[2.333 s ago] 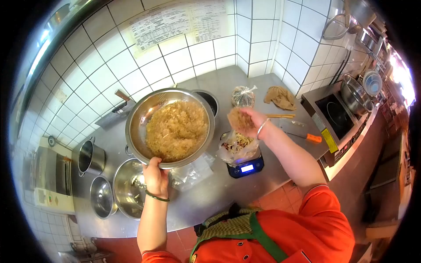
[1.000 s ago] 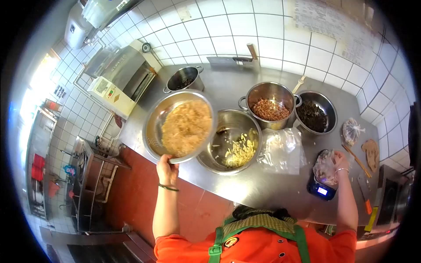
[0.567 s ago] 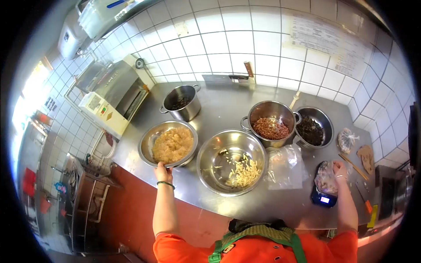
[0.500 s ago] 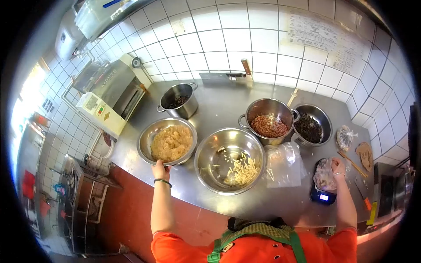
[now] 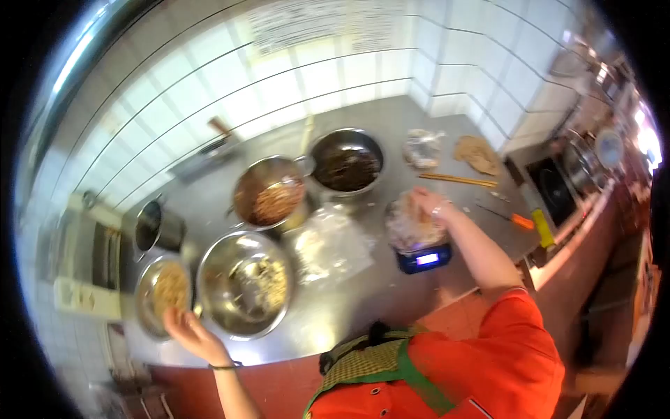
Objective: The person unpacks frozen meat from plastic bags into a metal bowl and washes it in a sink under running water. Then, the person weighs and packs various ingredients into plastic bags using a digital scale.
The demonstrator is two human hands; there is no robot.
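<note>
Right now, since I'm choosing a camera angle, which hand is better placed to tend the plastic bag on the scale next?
Probably the right hand: it is at the plastic bag on the digital scale. The left hand is by the leftmost metal bowl.

On the table [image 5: 363, 297], the left pot [image 5: 171, 229] stands behind the left bowl [image 5: 148, 286]; right of that bowl is the middle bowl [image 5: 223, 272]. Behind it, the far pot [image 5: 255, 183] sits left of the far bowl [image 5: 328, 148]. Right of the middle bowl lies a flat bag [image 5: 324, 246], then the scale [image 5: 423, 260] with a filled bag [image 5: 403, 225] on it. Beyond are chopsticks [image 5: 457, 179], and farther a cloth [image 5: 477, 153].
</note>
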